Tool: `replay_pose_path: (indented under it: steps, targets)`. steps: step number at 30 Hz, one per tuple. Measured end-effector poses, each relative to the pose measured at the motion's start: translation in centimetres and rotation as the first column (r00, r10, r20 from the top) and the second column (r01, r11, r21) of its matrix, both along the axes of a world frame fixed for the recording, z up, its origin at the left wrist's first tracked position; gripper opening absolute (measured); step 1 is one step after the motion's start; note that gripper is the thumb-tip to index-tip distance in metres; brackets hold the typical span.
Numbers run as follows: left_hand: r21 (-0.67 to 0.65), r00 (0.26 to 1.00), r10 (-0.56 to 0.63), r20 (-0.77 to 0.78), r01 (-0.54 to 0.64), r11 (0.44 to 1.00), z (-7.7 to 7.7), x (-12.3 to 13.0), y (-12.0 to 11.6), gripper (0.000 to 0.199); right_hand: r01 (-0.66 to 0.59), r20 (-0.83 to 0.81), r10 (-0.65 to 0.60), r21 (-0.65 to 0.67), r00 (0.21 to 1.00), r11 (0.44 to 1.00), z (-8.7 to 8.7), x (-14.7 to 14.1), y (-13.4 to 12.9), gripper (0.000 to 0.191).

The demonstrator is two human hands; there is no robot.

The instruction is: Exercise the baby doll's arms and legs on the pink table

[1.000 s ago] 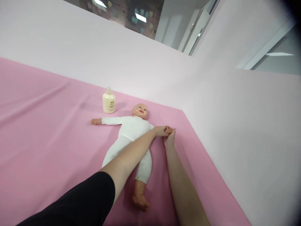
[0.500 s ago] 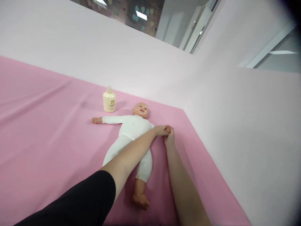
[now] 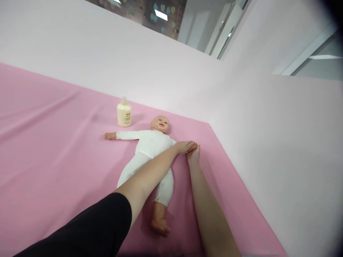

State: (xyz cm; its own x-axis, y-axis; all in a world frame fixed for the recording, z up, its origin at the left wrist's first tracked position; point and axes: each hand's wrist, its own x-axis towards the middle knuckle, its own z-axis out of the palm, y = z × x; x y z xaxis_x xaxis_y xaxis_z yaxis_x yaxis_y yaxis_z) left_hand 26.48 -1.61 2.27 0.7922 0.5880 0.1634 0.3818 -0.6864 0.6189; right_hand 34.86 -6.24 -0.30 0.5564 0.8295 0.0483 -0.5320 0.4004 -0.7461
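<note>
A baby doll (image 3: 154, 142) in a white suit lies on its back on the pink sheet, its arms stretched out to the sides. Reaching across its body, my left hand (image 3: 183, 146) is on the doll's arm at the right of the view, fingers laid over the doll's hand (image 3: 191, 147). From below and the right, my right hand (image 3: 194, 156) is cupped round that same little hand. The doll's wrist is mostly covered, and my left forearm hides part of the doll's hip and leg.
A cream-coloured lotion bottle (image 3: 124, 114) stands upright beside the doll's head, above its other arm. The pink sheet (image 3: 53, 150) has folds on the left. White walls (image 3: 257, 142) rise along its back and right edges, with windows higher up.
My left fingers have straightened over the doll's hand, and my right fingertips have shifted slightly right. The doll and the bottle stay where they were.
</note>
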Motion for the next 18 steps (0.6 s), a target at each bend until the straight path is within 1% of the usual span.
replay_pose_path:
  steps: [2,4,6,9,13,15,18]
  targets:
    - [0.006,1.0,-0.011,0.009,0.01,1.0,-0.1,0.12,0.11,0.037,0.014,-0.029,-0.015,-0.047,0.999,0.999,0.05,0.07,0.02,0.03]
    - [0.005,1.0,-0.013,0.017,0.013,1.0,-0.17,0.21,0.15,0.041,0.016,-0.039,-0.019,-0.066,0.999,0.998,0.17,-0.02,-0.04,0.029]
    - [0.001,1.0,-0.012,0.026,0.012,1.0,-0.22,0.27,0.15,0.045,0.018,-0.03,-0.02,-0.066,0.999,0.998,0.26,-0.24,-0.14,0.022]
    - [-0.004,0.999,-0.018,0.043,0.018,1.0,-0.32,0.36,0.17,0.045,0.043,-0.009,-0.043,-0.059,0.999,0.997,0.26,-0.6,-0.21,0.008]
    - [-0.014,0.999,-0.022,0.047,0.023,1.0,-0.49,0.47,0.23,0.037,0.057,0.004,-0.057,-0.061,0.998,0.997,0.17,-0.74,-0.15,0.01]
    - [-0.02,0.999,-0.012,0.037,0.013,1.0,-0.5,0.45,0.22,0.034,0.049,0.005,-0.049,-0.068,0.999,0.996,0.17,-0.74,-0.15,0.015]
    - [-0.037,1.0,0.024,0.011,-0.024,0.999,-0.29,0.29,0.09,0.036,0.041,0.008,-0.04,-0.072,0.999,0.997,0.23,-0.78,-0.29,0.019]
